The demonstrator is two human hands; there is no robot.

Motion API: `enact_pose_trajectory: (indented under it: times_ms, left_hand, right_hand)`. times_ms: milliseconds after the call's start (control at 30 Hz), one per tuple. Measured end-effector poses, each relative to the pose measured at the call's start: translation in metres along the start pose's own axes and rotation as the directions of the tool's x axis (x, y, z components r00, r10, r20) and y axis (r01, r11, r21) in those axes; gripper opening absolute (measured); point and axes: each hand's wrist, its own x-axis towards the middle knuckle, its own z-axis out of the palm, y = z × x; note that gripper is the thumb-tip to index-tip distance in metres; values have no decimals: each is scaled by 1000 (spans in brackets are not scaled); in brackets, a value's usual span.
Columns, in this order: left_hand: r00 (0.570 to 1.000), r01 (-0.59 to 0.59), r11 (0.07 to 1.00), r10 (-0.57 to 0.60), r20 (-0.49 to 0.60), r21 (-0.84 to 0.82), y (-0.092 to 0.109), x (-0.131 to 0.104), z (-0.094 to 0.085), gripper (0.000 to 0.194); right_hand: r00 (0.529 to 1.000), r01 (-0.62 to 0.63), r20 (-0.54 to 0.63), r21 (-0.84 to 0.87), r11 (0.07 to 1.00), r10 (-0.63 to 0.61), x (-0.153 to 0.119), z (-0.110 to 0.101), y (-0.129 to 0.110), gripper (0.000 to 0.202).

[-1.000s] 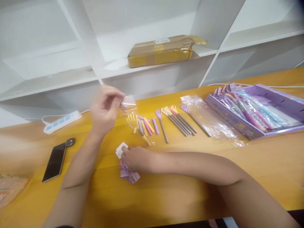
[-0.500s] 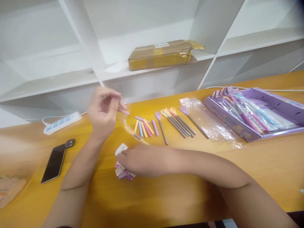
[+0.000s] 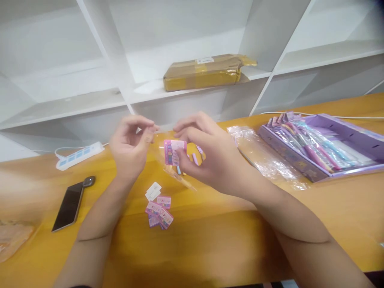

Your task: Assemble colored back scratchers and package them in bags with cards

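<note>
My left hand [image 3: 130,146] is closed, pinching the upper edge of a clear plastic bag [image 3: 160,154] that hangs above the table. Facing it, my right hand [image 3: 217,156] grips a small pink printed card [image 3: 171,153] between thumb and fingers, right at the bag. Whether the card is inside the bag or in front of it, I cannot tell. Below, several small printed cards [image 3: 159,212] lie in a loose pile, a few with a white side up. Short coloured sticks [image 3: 195,159] show partly behind my right hand, which hides most of them.
A purple display box [image 3: 312,174] of bagged items stands at right, beside flat clear bags [image 3: 270,164]. To the left are a power strip [image 3: 79,155], a phone [image 3: 68,207] and a small dark object [image 3: 89,181]. A taped carton [image 3: 204,76] sits on the shelf behind.
My right hand has risen from the card pile to the bag, bringing a pink card. It now covers the metal-handled forks and most of the sticks. My left hand stays nearly in place.
</note>
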Motion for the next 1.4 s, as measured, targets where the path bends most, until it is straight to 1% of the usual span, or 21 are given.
enact_pose_trajectory:
  times_ms: [67,167,200,333,433,533,633,700,767,833,867,933,1000,1033,1100,1200,1333,1400]
  left_hand:
    - [1000,0,999,0,15,-37,1,-1,0,16]
    - [1000,-17,998,18,15,-57,3,-3,2,13]
    - [1000,-16,998,17,8,-56,4,-4,3,13]
    - [1000,-13,998,12,-9,-63,11,-7,9,11]
    - [1000,-2,997,1,-10,-77,17,-10,12,7]
    - [999,34,996,-34,-1,-84,19,-12,11,7]
    - [996,77,991,-73,47,-106,18,-13,10,13]
    - [993,64,989,-50,103,-137,16,-13,11,16]
    - [988,28,987,-3,157,-157,14,-13,13,21]
    - [982,-3,987,33,188,-158,12,-13,14,26]
    - [979,-18,988,49,200,-155,12,-13,14,25]
    - [970,-29,990,62,237,-141,10,-13,13,16]
    - [956,-12,994,45,290,-112,9,-13,10,7]
    - [949,1,995,29,315,-96,9,-13,9,8]
    - [941,20,997,7,338,-78,8,-13,7,19]
    - [935,29,995,6,353,-95,7,-13,5,33]
    - [922,58,984,13,387,-170,7,-14,5,43]
    - [914,106,973,-14,405,-205,8,-14,4,47]
  right_hand:
    - [998,-57,24,107,993,55,2,-4,1,10]
    - [981,-193,61,267,944,184,5,-7,-1,15]
    - [977,-214,62,296,931,205,5,-7,-1,17]
    - [975,-222,54,349,911,217,5,0,0,19]
    - [978,-198,13,376,905,209,5,5,2,19]
    - [979,-169,-47,338,926,196,4,7,5,18]
    - [978,-149,-102,257,955,180,4,5,7,17]
    - [975,-142,-140,215,966,175,5,2,9,16]
    - [969,-143,-171,187,972,176,6,-1,12,15]
    - [963,-153,-197,166,974,185,8,-4,16,16]
    - [959,-161,-209,155,975,191,9,-6,19,16]
    - [952,-173,-228,142,975,202,11,-9,23,17]
    - [950,-177,-236,140,974,206,12,-11,28,17]
    - [950,-172,-237,139,975,201,12,-12,30,17]
    - [954,-158,-236,135,978,187,13,-14,32,18]
    - [958,-142,-231,130,981,169,12,-17,34,16]
    - [968,-103,-225,58,993,113,11,-21,35,12]
    - [968,-78,-238,6,997,77,10,-23,36,14]
